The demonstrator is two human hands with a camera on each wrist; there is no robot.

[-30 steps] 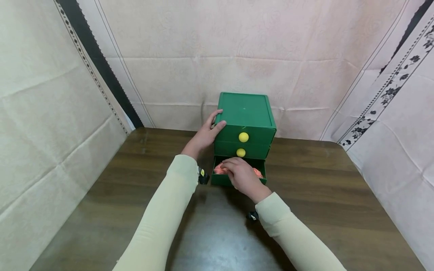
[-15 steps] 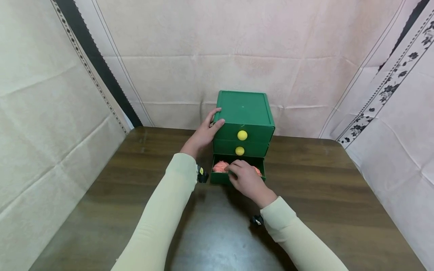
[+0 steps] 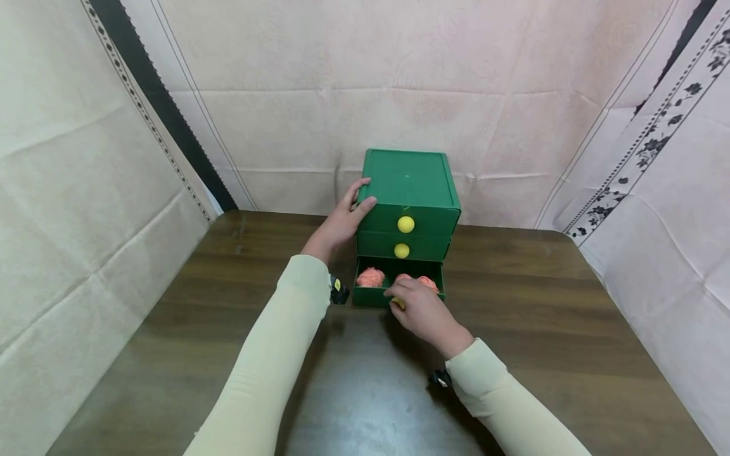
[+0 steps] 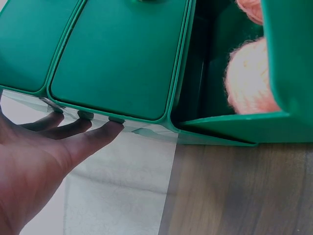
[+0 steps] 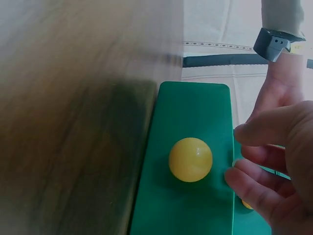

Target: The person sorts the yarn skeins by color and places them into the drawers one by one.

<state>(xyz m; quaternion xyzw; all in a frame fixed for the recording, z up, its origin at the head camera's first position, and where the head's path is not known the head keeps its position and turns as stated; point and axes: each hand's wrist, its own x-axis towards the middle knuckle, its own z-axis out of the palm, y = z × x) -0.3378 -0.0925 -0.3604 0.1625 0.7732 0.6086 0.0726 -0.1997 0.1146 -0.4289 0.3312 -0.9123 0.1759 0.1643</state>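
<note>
A green drawer unit point(image 3: 406, 180) with yellow round knobs stands on the table, its bottom drawer point(image 3: 367, 297) pulled out. Inside lie coral-pink yarn balls point(image 3: 371, 277), one at the left and others at the right, partly behind my right hand point(image 3: 421, 309). That hand hovers at the drawer's front, thumb and fingers apart and bent, above the bottom yellow knob point(image 5: 190, 159) without gripping it. With spread fingers, my left hand point(image 3: 339, 223) rests against the unit's left side near the top. Its fingertips point(image 4: 111, 125) touch the side wall in the left wrist view.
The brown wooden table point(image 3: 274, 354) extends on both sides and in front of the unit. Behind it hangs a pale cloth point(image 3: 365, 107). A patterned cloth point(image 3: 661, 209) covers the right side. Black devices are worn at both wrists, one at the left wrist point(image 3: 338, 291).
My right hand has drawn back from above the yarn balls to the drawer's front, uncovering the left yarn ball. My left hand keeps its place on the unit.
</note>
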